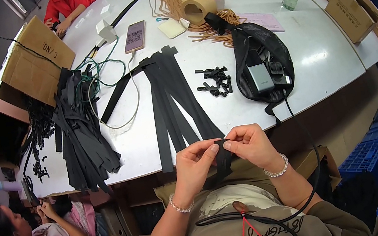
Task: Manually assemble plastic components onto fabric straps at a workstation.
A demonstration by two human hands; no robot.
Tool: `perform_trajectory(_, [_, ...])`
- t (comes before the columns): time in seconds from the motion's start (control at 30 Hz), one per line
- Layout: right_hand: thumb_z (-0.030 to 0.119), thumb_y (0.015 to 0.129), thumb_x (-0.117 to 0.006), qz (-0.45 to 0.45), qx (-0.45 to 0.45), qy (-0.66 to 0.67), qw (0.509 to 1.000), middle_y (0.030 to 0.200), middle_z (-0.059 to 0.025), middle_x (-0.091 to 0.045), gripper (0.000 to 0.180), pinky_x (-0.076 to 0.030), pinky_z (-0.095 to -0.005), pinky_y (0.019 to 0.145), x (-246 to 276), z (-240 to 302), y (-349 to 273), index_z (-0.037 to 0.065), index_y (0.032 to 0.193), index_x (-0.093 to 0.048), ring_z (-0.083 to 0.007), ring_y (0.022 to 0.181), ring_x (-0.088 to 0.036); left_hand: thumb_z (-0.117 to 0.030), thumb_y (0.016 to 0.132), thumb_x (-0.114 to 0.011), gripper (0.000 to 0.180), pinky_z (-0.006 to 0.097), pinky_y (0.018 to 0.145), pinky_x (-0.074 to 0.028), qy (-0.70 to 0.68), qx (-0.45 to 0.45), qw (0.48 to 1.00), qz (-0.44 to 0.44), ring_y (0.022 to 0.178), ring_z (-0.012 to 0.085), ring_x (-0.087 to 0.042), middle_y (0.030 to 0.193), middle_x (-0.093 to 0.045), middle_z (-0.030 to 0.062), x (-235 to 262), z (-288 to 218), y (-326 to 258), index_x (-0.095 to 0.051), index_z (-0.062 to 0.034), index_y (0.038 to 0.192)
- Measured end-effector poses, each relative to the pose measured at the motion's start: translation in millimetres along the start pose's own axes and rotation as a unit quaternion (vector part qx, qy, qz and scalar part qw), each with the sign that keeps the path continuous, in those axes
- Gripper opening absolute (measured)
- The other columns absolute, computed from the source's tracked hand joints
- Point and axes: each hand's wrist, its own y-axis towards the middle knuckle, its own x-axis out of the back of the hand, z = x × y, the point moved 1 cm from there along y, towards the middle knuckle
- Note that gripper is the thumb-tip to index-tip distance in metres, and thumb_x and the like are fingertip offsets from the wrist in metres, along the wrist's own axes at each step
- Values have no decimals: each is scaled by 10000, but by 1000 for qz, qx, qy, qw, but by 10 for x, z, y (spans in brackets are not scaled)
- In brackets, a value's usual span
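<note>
A black strip (223, 159) is in the lower middle of the frame, with the left hand (195, 163) and right hand (253, 146) both pinching its top end. Just above, more black strips (167, 106) lie on the white table (325, 62), near a little pile of small black pieces (215, 82).

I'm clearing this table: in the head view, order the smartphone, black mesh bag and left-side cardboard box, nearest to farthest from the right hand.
1. Black mesh bag: beyond the right hand, slightly right.
2. Smartphone: farther, left.
3. Cardboard box: far left.
</note>
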Motion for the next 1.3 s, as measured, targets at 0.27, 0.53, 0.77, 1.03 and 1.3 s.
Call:
perform_trajectory(0.27, [42, 856, -628, 9, 29, -96, 995, 676, 56, -545, 84, -333, -160, 497, 0, -53, -23, -11, 791, -628, 6, 594, -436, -114, 862, -653, 121, 166, 506, -431, -4, 33, 999, 12, 588, 28, -532, 703, -612, -18, 22, 36, 9, -665, 5, 884])
perform_trajectory(0.53, [36, 881, -593, -134, 203, -63, 968, 708, 11, -557, 76, -363, -170, 524, -195, -253, -19, -7, 820, -606, -24, 616, -459, -130, 914, -584, 102, 159, 492, -395, -259, -8, 960, -107, 600, 12, -501, 782, -600, -22, -257, 310, 92, -609, -42, 960])
perform_trajectory(0.77, [-16, 904, -514, -184, 250, 119, 943, 877, -43, -581, 35, -431, -187, 714, -232, -396, 61, 3, 932, -507, -60, 784, -514, -144, 949, -522, 81, 155, 536, -396, -254, -65, 953, -150, 621, 18, -482, 822, -581, -6, -363, 401, 275, -530, -67, 926])
perform_trajectory(1.03, [-48, 845, -598, -162, 200, 113, 960, 852, -69, -599, 108, -492, -215, 653, 53, -392, 54, -4, 913, -526, -105, 712, -579, -146, 934, -522, 168, 245, 595, -416, 178, -157, 967, -88, 692, 85, -516, 829, -578, 44, -322, 156, 720, -623, -15, 960])
perform_trajectory(1.3, [3, 866, -597, -137, 111, 142, 974, 819, -112, -644, 74, -531, -228, 606, 116, -342, -10, -25, 910, -544, -119, 653, -615, -38, 796, -626, 170, 292, 682, -492, 504, -268, 820, -46, 768, 221, -619, 917, -627, 119, 145, 14, 1624, -665, -19, 960])
